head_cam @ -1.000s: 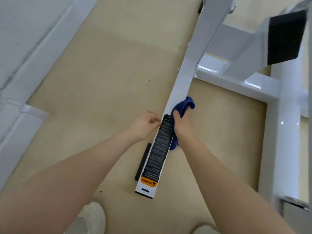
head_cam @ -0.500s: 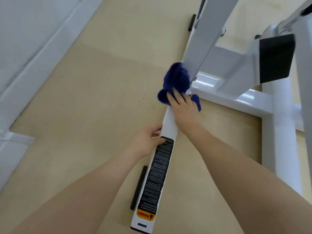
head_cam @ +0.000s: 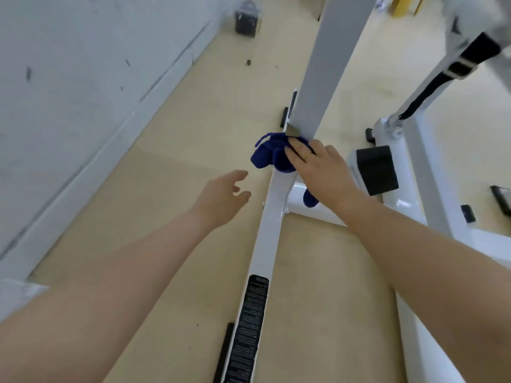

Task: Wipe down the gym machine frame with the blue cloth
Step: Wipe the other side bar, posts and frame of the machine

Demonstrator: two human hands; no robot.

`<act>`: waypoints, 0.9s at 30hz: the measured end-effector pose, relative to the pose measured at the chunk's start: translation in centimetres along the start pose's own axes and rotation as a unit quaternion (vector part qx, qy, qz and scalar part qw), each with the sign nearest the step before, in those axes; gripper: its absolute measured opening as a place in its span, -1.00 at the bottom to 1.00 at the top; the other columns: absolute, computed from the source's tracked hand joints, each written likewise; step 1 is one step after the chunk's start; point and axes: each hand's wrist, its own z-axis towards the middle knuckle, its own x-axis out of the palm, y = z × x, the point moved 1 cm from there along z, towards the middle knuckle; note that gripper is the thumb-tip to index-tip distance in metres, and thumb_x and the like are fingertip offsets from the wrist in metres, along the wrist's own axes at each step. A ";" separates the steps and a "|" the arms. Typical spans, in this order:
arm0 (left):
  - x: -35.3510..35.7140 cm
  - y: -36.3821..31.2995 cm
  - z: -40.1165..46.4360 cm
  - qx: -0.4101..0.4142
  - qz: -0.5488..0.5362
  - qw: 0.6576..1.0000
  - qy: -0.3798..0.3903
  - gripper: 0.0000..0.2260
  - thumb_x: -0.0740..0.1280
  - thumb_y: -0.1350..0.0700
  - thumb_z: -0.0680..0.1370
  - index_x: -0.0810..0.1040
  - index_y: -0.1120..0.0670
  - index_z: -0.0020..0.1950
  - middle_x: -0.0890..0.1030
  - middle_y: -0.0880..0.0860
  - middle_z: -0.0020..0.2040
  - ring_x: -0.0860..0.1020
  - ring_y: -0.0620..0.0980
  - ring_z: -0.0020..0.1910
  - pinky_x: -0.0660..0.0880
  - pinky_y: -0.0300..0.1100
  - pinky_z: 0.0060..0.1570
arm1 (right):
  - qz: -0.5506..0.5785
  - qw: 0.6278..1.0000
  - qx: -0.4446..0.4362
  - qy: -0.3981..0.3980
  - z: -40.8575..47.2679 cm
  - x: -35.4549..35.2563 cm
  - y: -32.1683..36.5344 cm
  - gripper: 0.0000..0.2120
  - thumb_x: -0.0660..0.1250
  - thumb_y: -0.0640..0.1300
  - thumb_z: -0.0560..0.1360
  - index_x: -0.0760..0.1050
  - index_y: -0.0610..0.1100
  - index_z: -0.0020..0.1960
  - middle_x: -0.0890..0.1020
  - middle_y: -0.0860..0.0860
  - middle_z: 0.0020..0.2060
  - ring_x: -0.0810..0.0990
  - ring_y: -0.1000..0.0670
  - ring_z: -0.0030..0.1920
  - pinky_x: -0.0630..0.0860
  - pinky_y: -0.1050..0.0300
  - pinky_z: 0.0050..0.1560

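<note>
Now, from the head camera: the right hand (head_cam: 322, 172) presses the blue cloth (head_cam: 272, 156) flat against the base rail (head_cam: 272, 217), right at the foot of the grey upright (head_cam: 318, 87). The left hand (head_cam: 221, 199) floats loose and empty beside that rail. Soft, limp cloth, I'd judge: bunch it under the palm. Frame looks rigid and heavy.
</note>
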 end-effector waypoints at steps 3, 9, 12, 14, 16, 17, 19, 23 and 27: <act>-1.6 -4.2 0.5 0.015 -0.075 0.997 -0.029 -0.60 0.24 0.17 0.58 0.34 0.06 0.42 0.43 -0.03 0.35 0.48 -0.10 0.06 0.36 -0.30 0.06 | 0.191 0.964 0.133 -0.129 1.1 -3.6 -0.5 -0.56 0.42 -0.39 0.32 0.54 -0.23 0.19 0.58 -0.15 0.11 0.57 -0.11 -0.03 0.55 0.02 -0.05; -5.1 -12.6 2.5 0.082 -0.181 0.979 -0.053 -0.56 0.12 0.15 0.62 0.17 -0.03 0.51 0.36 -0.06 0.41 0.42 -0.17 0.17 0.31 -0.26 0.24 | 0.449 0.763 0.392 -0.252 2.9 -9.3 -1.8 -0.65 0.13 -0.37 0.51 0.46 -0.16 0.23 0.46 -0.01 0.15 0.39 0.14 0.02 0.25 0.64 -0.05; -6.2 -15.6 4.1 0.143 -0.246 0.958 -0.035 -0.58 0.06 0.21 0.64 0.17 -0.04 0.50 0.49 -0.22 0.05 0.46 -0.40 -0.13 0.37 -0.56 -0.06 | 0.421 0.791 0.316 -0.313 5.3 -11.2 -3.6 -0.70 0.17 -0.37 0.47 0.47 -0.19 0.16 0.41 0.03 0.08 0.41 0.08 0.04 0.30 0.51 0.03; -6.6 -16.7 5.3 0.162 -0.284 0.945 -0.022 -0.61 0.05 0.21 0.66 0.20 -0.02 0.49 0.46 -0.25 -0.10 0.46 -0.50 -0.30 0.36 -0.64 -0.24 | 0.405 0.790 0.306 -0.345 6.5 -11.6 -4.5 -0.77 0.20 -0.35 0.46 0.43 -0.22 0.11 0.45 -0.04 0.05 0.44 0.00 0.03 0.36 0.29 0.05; -6.5 -16.9 6.2 0.173 -0.307 0.936 0.006 -0.64 0.06 0.19 0.66 0.28 -0.03 0.46 0.53 -0.19 0.07 0.52 -0.43 -0.09 0.43 -0.53 -0.01 | 0.396 0.785 0.323 -0.350 6.6 -10.5 -4.1 -0.81 0.21 -0.34 0.46 0.40 -0.24 0.06 0.48 -0.12 0.03 0.46 -0.05 0.00 0.42 0.13 0.04; -6.4 -16.9 6.5 0.180 -0.307 0.934 0.018 -0.64 0.06 0.19 0.65 0.34 -0.06 0.43 0.54 -0.16 0.17 0.53 -0.31 0.07 0.45 -0.38 0.15 | 0.400 0.786 0.343 -0.323 6.2 -9.4 -3.5 -0.83 0.21 -0.33 0.46 0.39 -0.23 0.05 0.47 -0.13 0.01 0.47 -0.07 -0.02 0.45 0.06 0.02; -6.4 -16.6 6.7 0.182 -0.283 0.941 0.036 -0.61 0.06 0.17 0.63 0.38 -0.14 0.39 0.49 -0.23 0.28 0.47 -0.20 0.25 0.40 -0.24 0.25 | 0.440 0.777 0.395 -0.219 5.1 -7.6 -2.0 -0.87 0.21 -0.32 0.49 0.36 -0.20 0.02 0.47 -0.09 -0.02 0.47 -0.05 -0.09 0.48 -0.03 -0.01; -7.4 -16.7 6.9 0.150 -0.280 0.947 0.055 -0.73 0.09 0.01 0.63 0.51 -0.19 0.21 0.58 -0.22 0.12 0.52 -0.26 0.08 0.42 -0.37 0.04 | 0.487 0.713 0.413 -0.291 6.2 -10.5 -2.5 -0.87 0.21 -0.27 0.51 0.31 -0.08 -0.07 0.51 -0.02 -0.10 0.46 0.15 -0.20 0.42 0.23 -0.15; -7.9 -16.9 7.1 0.078 -0.340 0.935 0.069 -0.75 0.12 0.02 0.62 0.54 0.03 -0.12 0.61 -0.04 -0.34 0.54 -0.18 -0.41 0.42 -0.43 -0.48 | 0.436 0.692 0.428 -0.385 8.2 -14.5 -4.6 -0.82 0.26 -0.25 0.49 0.28 -0.05 -0.05 0.49 0.03 -0.07 0.41 0.25 -0.23 0.34 0.40 -0.23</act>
